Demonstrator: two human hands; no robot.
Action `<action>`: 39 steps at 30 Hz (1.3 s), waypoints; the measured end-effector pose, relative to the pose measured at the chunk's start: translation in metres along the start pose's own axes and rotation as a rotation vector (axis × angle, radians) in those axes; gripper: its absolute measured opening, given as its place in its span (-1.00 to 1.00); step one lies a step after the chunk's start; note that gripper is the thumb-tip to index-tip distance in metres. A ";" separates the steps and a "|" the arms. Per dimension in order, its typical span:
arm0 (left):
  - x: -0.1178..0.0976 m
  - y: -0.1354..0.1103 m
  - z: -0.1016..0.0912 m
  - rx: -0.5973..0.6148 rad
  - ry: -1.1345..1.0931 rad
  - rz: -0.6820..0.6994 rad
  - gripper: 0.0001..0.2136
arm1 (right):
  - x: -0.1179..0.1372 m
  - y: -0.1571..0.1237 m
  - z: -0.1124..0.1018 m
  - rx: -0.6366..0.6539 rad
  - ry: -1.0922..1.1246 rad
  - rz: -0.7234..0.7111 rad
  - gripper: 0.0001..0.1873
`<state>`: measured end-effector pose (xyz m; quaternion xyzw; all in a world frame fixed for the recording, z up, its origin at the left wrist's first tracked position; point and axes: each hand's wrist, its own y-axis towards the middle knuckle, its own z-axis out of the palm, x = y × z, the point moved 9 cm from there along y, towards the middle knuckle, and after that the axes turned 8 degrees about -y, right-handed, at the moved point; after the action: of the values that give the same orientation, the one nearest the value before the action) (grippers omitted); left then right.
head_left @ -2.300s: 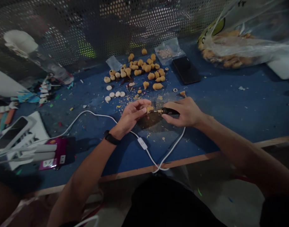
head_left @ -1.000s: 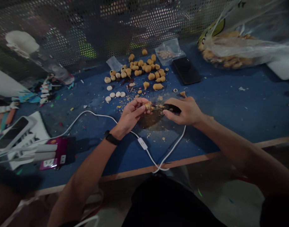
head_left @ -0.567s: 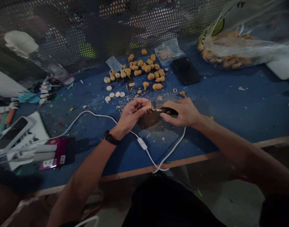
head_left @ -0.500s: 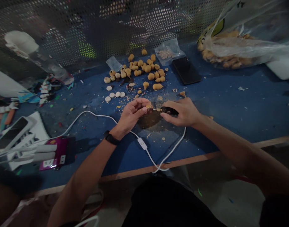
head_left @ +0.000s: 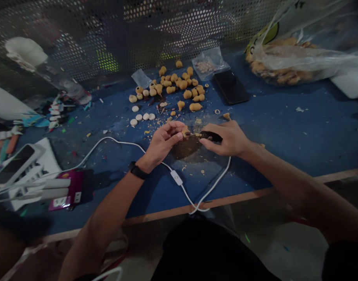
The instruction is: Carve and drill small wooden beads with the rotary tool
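Between thumb and fingers, my left hand pinches a small tan gourd with a dark spot on its right side. My right hand is wrapped round a black-handled rotary tool. The tool's thin metal tip points left and meets the gourd's dark spot; whether it is inside cannot be made out. Tan shavings lie around both hands. Beyond them sits a cluster of small gourds, a few with dark holes. Several white discs lie to the left of these.
A white cable with an inline switch loops across the blue table below my hands. Behind lie a black phone, a small clear bag and a large bag of gourds. A purple box is at left.
Both hands stay nearly in place. The gourd and the tool tip have shifted only very slightly against each other.
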<state>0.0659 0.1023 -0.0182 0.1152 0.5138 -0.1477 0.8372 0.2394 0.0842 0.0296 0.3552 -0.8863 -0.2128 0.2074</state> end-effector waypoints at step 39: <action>-0.004 0.000 0.003 -0.014 -0.001 -0.012 -0.59 | -0.004 0.000 0.001 0.053 0.027 0.029 -0.66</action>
<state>0.0669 0.1012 -0.0137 0.1061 0.5149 -0.1494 0.8374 0.2409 0.0873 0.0279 0.3505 -0.8938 -0.1817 0.2129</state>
